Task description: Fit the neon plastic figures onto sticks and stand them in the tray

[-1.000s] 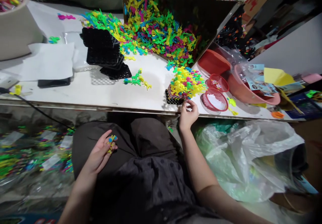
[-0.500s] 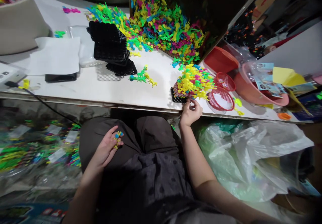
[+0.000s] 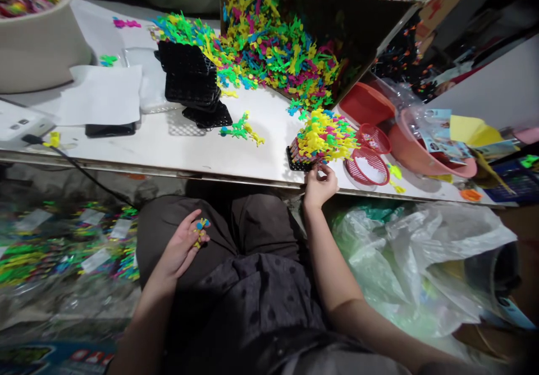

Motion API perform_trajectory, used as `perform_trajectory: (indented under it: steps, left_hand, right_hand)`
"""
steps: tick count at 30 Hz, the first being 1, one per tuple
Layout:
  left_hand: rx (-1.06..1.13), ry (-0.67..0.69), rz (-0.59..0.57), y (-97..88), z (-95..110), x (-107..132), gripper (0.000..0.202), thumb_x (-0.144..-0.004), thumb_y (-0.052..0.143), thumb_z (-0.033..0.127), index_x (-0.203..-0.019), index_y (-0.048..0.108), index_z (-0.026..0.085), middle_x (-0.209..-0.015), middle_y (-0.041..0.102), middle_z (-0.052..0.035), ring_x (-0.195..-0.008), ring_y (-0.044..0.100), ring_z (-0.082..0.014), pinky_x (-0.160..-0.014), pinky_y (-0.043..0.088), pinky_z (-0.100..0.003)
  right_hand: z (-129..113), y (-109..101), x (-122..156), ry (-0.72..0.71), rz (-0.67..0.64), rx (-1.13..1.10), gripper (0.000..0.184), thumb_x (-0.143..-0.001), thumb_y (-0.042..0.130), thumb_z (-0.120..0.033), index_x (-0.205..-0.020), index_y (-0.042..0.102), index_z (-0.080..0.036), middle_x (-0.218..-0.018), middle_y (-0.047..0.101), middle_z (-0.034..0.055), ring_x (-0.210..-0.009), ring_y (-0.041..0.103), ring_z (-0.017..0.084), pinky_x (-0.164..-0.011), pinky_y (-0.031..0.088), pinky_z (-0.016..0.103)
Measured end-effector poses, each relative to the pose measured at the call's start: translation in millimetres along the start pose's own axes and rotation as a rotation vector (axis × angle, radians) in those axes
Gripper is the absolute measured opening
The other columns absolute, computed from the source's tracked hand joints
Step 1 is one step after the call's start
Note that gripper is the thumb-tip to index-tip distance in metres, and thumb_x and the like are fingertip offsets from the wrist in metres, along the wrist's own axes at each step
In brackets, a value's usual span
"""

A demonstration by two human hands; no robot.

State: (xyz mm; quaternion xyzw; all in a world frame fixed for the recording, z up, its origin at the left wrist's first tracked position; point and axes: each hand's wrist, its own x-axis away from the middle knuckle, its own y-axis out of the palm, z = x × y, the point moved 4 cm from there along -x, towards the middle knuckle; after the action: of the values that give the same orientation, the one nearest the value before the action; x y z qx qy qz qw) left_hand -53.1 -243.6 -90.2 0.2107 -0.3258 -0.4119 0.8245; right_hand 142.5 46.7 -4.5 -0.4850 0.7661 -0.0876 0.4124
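We have a white counter (image 3: 210, 153) before us. At its far left corner stands a beige tub (image 3: 37, 55); at the near left corner lies a white power strip (image 3: 19, 123). Toward the left end, a paper sheet (image 3: 101, 91) partly covers a dark flat object (image 3: 110, 130), with stacked black trays (image 3: 191, 90) nearby. Toward the far edge we see heaped toy figures (image 3: 185, 30) and a cardboard box (image 3: 357, 32). Close to the near edge sits a filled black rack (image 3: 297, 165); right of it, two red baskets (image 3: 351, 168).
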Motion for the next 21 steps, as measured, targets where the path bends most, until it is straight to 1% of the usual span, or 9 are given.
perform_trajectory:
  steps: [4, 7, 9, 12, 17, 21]
  left_hand:
    - [-0.021, -0.005, 0.022, -0.3, 0.0, 3.4, 0.053, -0.068, 0.066, 0.024, -0.117, 0.046, 0.027, -0.084, 0.056, 0.0011, -0.061, 0.053, -0.0053, -0.063, 0.046, -0.017]
    - [-0.031, -0.015, 0.039, 0.0, 0.8, 5.3, 0.056, -0.066, 0.068, 0.024, -0.117, 0.046, 0.026, -0.088, 0.056, 0.0, -0.062, 0.054, -0.0059, -0.063, 0.046, -0.018]
    - [-0.035, -0.012, 0.039, 0.9, 1.9, 5.8, 0.055, -0.067, 0.067, 0.024, -0.118, 0.045, 0.025, -0.087, 0.056, 0.0, -0.062, 0.054, -0.0057, -0.064, 0.046, -0.018]
    - [-0.042, -0.01, 0.029, 2.5, 2.7, 5.8, 0.054, -0.069, 0.065, 0.025, -0.119, 0.044, 0.026, -0.086, 0.056, 0.0005, -0.063, 0.054, -0.0058, -0.065, 0.045, -0.017]
    - [-0.061, 0.014, 0.004, 3.6, 2.1, 4.8, 0.053, -0.071, 0.064, 0.024, -0.12, 0.043, 0.027, -0.085, 0.054, 0.001, -0.064, 0.053, -0.0056, -0.067, 0.045, -0.018]
    - [-0.052, 0.024, 0.006, 3.2, 2.4, 4.7, 0.054, -0.07, 0.064, 0.025, -0.12, 0.043, 0.027, -0.085, 0.055, 0.0004, -0.062, 0.052, -0.0052, -0.067, 0.046, -0.017]
  right_hand:
    - [-3.0, 0.0, -1.3, 0.02, -0.02, -0.053, 0.027, -0.073, 0.05, -0.037, -0.088, 0.057, -0.016, -0.076, 0.06, 0.0017, -0.063, 0.048, 0.014, -0.077, 0.032, 0.034]
    - [-6.0, -3.1, -3.7, 0.001, -0.033, -0.052, 0.03, -0.073, 0.05, -0.042, -0.089, 0.055, -0.016, -0.078, 0.061, 0.0019, -0.063, 0.048, 0.014, -0.08, 0.03, 0.035]
    - [-7.2, -5.6, -6.1, -0.021, -0.029, -0.021, 0.03, -0.073, 0.051, -0.044, -0.083, 0.056, -0.017, -0.076, 0.061, 0.002, -0.065, 0.047, 0.015, -0.082, 0.028, 0.037]
    - [-6.7, -7.7, -9.2, -0.035, -0.005, 0.032, 0.028, -0.072, 0.052, -0.044, -0.073, 0.057, -0.017, -0.073, 0.06, 0.0033, -0.068, 0.046, 0.018, -0.08, 0.027, 0.037]
    - [-5.6, -3.7, -10.9, -0.026, 0.013, 0.052, 0.022, -0.071, 0.052, -0.039, -0.069, 0.055, -0.017, -0.072, 0.06, 0.0038, -0.073, 0.047, 0.02, -0.079, 0.027, 0.037]
    - [-7.2, 0.6, -10.3, -0.019, 0.028, 0.052, 0.018, -0.068, 0.054, -0.036, -0.064, 0.051, -0.019, -0.066, 0.057, 0.0027, -0.075, 0.048, 0.022, -0.079, 0.028, 0.038]
